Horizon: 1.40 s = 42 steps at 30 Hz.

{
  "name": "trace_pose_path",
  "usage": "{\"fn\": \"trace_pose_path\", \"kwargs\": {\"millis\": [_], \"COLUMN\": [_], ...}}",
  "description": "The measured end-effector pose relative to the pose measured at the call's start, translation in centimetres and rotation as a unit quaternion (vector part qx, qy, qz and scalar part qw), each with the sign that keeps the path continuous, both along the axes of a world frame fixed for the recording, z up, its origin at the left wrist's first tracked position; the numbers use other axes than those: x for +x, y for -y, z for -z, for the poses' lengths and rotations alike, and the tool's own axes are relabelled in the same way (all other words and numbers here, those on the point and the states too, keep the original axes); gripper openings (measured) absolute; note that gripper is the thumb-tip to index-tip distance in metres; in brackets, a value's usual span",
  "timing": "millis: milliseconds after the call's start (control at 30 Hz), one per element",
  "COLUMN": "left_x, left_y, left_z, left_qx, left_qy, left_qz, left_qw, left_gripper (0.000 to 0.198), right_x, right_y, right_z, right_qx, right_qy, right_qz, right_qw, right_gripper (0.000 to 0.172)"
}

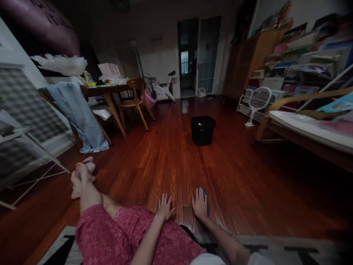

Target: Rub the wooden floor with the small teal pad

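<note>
Dim living room, red-brown plank floor (171, 162), lighting poor. Person sits on the floor at a rug (278, 250) edge, pink trousers (124, 235), legs crossed, bare feet (82, 173) out to the left.

Left hand (165, 208): open, palm flat on the bare planks, fingers spread, holding nothing.

Right hand (199, 203): open too, palm down, not gripping. Fingers lie on a dark flat item (206, 201) on the floor; only its right edge shows past the hand, bluish. Can't tell what it is. Hands sit near each other, not touching, just ahead of the knees.

Black bucket (203, 130) stands upright mid-floor, straight ahead, well apart from both hands. Contents not visible.

Left side: white rack (30, 154) near the camera, blue cloth (79, 114) draped down to the floor, wooden table (107, 90) with clutter on top, wooden chair (135, 101) beside it. Exercise bike (162, 90) against the back wall, near a dark doorway (187, 55).

Right side: white fan (259, 103) on the floor, wooden bench (303, 127) with a pale cushion, and shelves (306, 59) full of books behind it, blurred.
</note>
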<state>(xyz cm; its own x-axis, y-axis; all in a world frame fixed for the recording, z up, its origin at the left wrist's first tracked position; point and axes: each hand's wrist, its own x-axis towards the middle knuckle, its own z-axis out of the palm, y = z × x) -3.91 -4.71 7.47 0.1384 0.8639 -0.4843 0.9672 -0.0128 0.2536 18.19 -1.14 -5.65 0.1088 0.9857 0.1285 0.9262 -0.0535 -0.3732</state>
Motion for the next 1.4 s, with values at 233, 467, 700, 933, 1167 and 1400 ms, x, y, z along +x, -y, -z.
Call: {"fn": "trace_pose_path", "kwargs": {"millis": [233, 467, 700, 933, 1167, 1400], "left_x": [-1.1, -2.6, -2.4, -2.4, -2.5, -2.4], "left_y": [1.0, 1.8, 1.1, 1.3, 1.5, 1.2], "left_z": [-1.5, -1.3, -0.9, -0.7, -1.1, -1.1], "left_qx": [0.033, 0.063, 0.021, 0.032, 0.031, 0.015], "left_qy": [0.011, 0.030, 0.031, 0.039, 0.049, 0.046], "left_qz": [0.000, -0.012, -0.017, -0.028, -0.029, -0.024], "left_qw": [0.999, 0.998, 0.999, 0.998, 0.998, 0.999], "left_gripper": [0.080, 0.076, 0.076, 0.075, 0.074, 0.074], "right_x": [7.5, 9.9, -2.4, -2.2, 13.8, 11.4], "right_y": [5.3, 2.5, -0.2, 3.9, 5.3, 3.7], "right_z": [1.7, -0.6, -2.0, -2.4, -2.0, -1.9], "right_qx": [0.016, 0.020, -0.008, -0.043, 0.000, 0.038], "right_qy": [0.033, 0.017, -0.020, -0.024, 0.045, 0.028], "right_qz": [-0.229, 0.001, -0.058, -0.458, -0.127, 0.210], "right_qw": [0.973, 1.000, 0.998, 0.888, 0.991, 0.977], "right_gripper": [0.062, 0.063, 0.063, 0.065, 0.060, 0.066]}}
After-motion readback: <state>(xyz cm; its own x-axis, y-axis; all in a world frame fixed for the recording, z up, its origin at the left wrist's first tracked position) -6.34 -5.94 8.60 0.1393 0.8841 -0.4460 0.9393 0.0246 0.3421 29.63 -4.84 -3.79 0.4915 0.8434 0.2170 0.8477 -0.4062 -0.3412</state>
